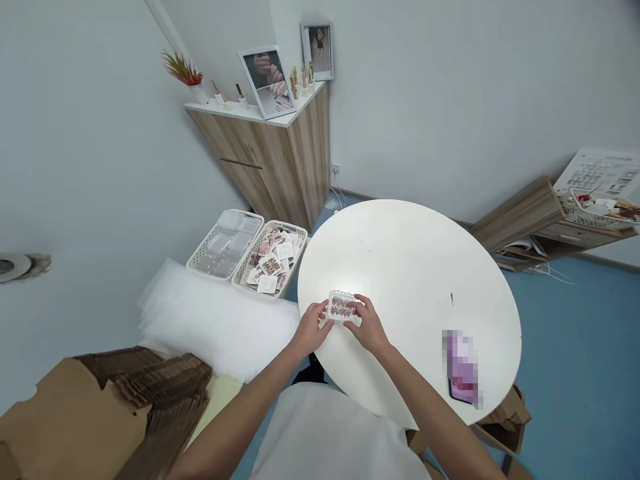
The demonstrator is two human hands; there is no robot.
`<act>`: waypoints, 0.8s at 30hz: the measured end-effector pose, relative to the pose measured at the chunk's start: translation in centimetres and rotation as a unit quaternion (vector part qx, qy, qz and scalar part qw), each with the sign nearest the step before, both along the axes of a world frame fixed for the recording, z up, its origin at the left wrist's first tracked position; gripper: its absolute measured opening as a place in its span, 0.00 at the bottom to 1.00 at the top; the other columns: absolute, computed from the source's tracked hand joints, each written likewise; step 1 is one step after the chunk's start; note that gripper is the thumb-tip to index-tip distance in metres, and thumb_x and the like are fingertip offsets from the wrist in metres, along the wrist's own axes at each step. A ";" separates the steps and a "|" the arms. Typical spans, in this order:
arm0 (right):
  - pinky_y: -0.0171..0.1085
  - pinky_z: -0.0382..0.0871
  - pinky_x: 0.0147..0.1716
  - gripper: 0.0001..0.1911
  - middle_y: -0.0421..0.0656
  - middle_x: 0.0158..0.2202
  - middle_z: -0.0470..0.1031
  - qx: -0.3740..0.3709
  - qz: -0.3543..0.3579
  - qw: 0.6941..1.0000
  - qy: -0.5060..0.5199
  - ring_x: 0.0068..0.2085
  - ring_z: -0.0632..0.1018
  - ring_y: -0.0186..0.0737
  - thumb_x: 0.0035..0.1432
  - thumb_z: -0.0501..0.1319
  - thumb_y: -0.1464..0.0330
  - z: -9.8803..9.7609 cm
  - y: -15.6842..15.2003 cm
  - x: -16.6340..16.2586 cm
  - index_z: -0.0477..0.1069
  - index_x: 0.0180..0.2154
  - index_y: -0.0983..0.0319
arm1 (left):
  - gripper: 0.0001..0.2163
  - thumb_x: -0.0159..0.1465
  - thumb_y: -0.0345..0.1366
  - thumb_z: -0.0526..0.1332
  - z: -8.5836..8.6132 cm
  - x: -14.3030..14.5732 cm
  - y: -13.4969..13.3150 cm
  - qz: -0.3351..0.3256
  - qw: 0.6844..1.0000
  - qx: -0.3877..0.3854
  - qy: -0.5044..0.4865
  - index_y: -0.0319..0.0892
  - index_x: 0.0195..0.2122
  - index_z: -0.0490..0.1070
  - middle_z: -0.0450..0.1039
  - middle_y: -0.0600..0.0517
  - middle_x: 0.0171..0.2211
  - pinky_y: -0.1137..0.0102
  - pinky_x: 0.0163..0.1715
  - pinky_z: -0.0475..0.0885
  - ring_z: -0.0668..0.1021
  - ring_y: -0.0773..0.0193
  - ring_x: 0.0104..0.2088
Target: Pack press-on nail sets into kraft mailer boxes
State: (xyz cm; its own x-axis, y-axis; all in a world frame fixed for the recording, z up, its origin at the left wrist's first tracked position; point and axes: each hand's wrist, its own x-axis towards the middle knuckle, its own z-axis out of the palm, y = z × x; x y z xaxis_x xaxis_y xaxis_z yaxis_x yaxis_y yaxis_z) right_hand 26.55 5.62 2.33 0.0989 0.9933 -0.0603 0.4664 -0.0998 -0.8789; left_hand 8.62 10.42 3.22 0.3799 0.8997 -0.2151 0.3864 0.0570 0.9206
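A small clear nail box [342, 306] sits on the white bench [410, 267], gripped between the left hand [314, 325] and right hand [369, 325] at its near edge.

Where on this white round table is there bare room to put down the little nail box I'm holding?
The table is bare from the nail box to its far rim, and between your right hand and the purple phone at the near right edge. Crowded: the card basket and the tray basket, left of the table.
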 end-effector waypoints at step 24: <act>0.42 0.64 0.47 0.23 0.48 0.58 0.51 -0.103 0.003 0.991 -0.089 0.52 0.66 0.43 0.45 0.57 0.77 -7.6 11.0 -6.5 0.62 0.45 0.61 | 0.14 0.52 0.31 0.57 -6.5 -3.6 11.7 -0.063 0.983 -0.054 0.163 0.40 0.41 0.64 0.62 0.49 0.38 0.72 0.38 0.67 0.70 0.67 0.34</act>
